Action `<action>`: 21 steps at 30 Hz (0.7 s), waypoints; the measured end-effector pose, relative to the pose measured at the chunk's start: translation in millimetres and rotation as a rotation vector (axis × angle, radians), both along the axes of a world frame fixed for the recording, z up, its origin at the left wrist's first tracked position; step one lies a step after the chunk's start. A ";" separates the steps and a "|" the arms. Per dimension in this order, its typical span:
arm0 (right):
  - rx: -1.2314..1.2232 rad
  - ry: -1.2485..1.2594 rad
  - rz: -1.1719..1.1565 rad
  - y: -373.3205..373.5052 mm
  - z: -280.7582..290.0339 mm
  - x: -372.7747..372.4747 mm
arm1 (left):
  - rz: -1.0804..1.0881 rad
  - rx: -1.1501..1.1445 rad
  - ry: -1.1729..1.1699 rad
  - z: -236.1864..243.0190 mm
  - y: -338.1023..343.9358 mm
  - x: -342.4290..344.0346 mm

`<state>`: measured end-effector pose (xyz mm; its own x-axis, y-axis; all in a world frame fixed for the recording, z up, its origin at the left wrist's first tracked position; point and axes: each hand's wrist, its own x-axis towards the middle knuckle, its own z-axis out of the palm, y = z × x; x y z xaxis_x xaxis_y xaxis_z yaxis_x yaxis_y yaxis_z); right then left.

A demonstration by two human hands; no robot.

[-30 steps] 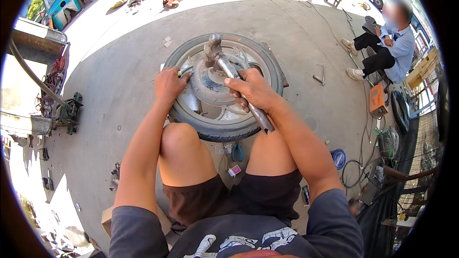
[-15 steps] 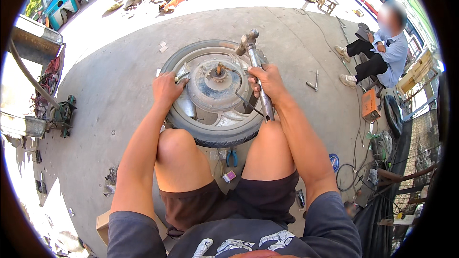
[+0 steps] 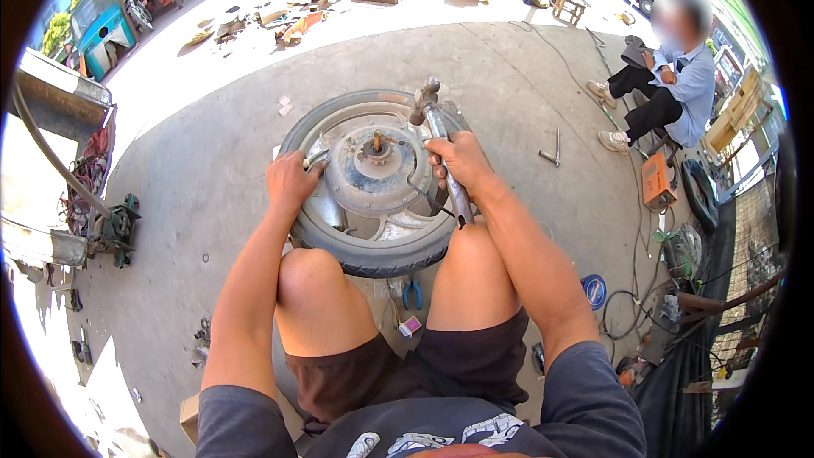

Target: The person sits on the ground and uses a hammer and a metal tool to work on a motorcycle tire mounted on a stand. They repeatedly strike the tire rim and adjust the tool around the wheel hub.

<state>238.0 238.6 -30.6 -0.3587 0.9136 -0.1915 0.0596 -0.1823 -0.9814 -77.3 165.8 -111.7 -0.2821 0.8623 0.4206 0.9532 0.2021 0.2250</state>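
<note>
A wheel (image 3: pixel 365 256) with a black tyre lies flat in front of my knees. Its round metal hub (image 3: pixel 348 178) has a short axle (image 3: pixel 377 141) standing up and a cable looping out. My right hand (image 3: pixel 458 159) grips a hammer (image 3: pixel 425 95) by its long metal tube handle, the head raised right of the axle and the handle's end above my right knee. My left hand (image 3: pixel 292 176) is at the wheel's left side, fingers closed round something small and metallic that I cannot make out.
Blue pliers (image 3: pixel 413 293) and a small box (image 3: pixel 409 326) lie under the wheel. A T-shaped tool (image 3: pixel 551 155) lies to the right. A seated person (image 3: pixel 678 102) is at upper right beside an orange machine (image 3: pixel 658 180) and cables. Metal equipment (image 3: pixel 119 229) stands at left.
The hammer head has moved from over the axle to its upper right, uncovering the hub. My left hand stays at the wheel's left side. The whole view has shifted slightly.
</note>
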 end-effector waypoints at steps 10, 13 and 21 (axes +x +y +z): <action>0.008 0.008 -0.042 4.5 1.1 20.1 | 0.016 0.023 -0.021 -4.2 8.1 15.4; 0.030 0.010 -0.068 5.4 1.3 19.7 | 0.031 0.049 -0.026 -5.3 9.7 15.4; 0.038 0.005 -0.096 7.5 4.9 29.7 | 0.301 0.066 -0.005 -6.9 14.1 28.1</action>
<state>267.7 246.2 -25.7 -0.2699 0.9504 -0.1544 0.0389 -0.1494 -0.9880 -49.2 179.9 -118.7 -0.5230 0.7103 0.4712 0.8515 0.4600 0.2516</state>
